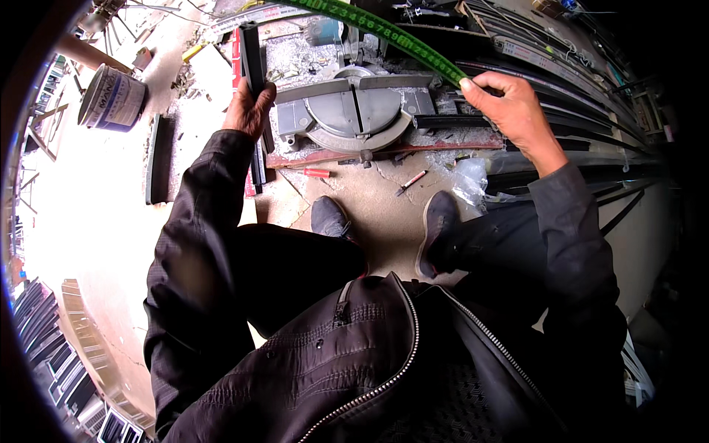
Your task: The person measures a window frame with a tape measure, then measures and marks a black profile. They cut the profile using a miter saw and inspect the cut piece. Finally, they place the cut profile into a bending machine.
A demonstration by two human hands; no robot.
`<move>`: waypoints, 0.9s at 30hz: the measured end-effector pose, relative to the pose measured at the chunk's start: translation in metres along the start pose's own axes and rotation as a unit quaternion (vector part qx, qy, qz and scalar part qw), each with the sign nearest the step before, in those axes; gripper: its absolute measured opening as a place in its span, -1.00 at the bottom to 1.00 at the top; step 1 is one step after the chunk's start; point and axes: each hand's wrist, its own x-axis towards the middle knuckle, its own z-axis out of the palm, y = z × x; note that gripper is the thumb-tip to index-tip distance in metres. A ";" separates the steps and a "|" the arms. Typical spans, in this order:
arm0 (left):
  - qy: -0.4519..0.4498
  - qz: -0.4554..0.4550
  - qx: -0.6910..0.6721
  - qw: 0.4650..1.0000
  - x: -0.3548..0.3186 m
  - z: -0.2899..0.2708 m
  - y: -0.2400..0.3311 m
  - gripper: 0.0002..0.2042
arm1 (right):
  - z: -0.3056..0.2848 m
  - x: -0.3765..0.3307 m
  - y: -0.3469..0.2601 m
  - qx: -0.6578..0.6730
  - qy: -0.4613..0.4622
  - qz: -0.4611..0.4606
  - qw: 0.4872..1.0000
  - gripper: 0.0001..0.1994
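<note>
My left hand (249, 111) is wrapped round a short black profile bar (252, 55), which stands up past my fingers. In my right hand (511, 111) the end of a green tape measure (384, 28) is pinched between thumb and fingers. The tape arches from there up and left, out past the top edge, so its case is hidden. Between my hands sits a grey mitre saw (353, 111) with a round slotted turntable. A long black profile (454, 121) lies at the right end of its fence, below my right hand.
Long dark profiles (591, 96) run along the right. A red-handled tool (317, 173) and a marker pen (411, 182) lie on the floor before my shoes. At the left are a white bucket (118, 98) and another black profile piece (156, 159). Crumpled clear plastic (470, 179) lies near my right shoe.
</note>
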 end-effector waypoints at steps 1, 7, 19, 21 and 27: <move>-0.001 0.009 -0.007 1.000 0.005 0.003 -0.009 -0.71 | -0.002 0.001 0.003 0.013 0.004 -0.006 1.000 -0.64; 0.041 0.001 -0.060 0.997 0.021 0.040 -0.048 -0.73 | 0.036 0.014 0.039 0.079 0.009 0.016 0.997 -0.66; 0.036 0.051 -0.061 0.996 0.067 0.102 -0.111 -0.82 | 0.111 0.035 0.120 0.072 -0.012 0.180 0.981 -0.72; 0.032 0.053 -0.043 0.997 0.060 0.111 -0.124 -0.85 | 0.119 0.039 0.131 0.081 -0.017 0.197 0.977 -0.72; 0.025 0.052 -0.035 0.998 0.057 0.108 -0.117 -0.84 | 0.136 0.048 0.147 0.090 -0.028 0.199 0.975 -0.70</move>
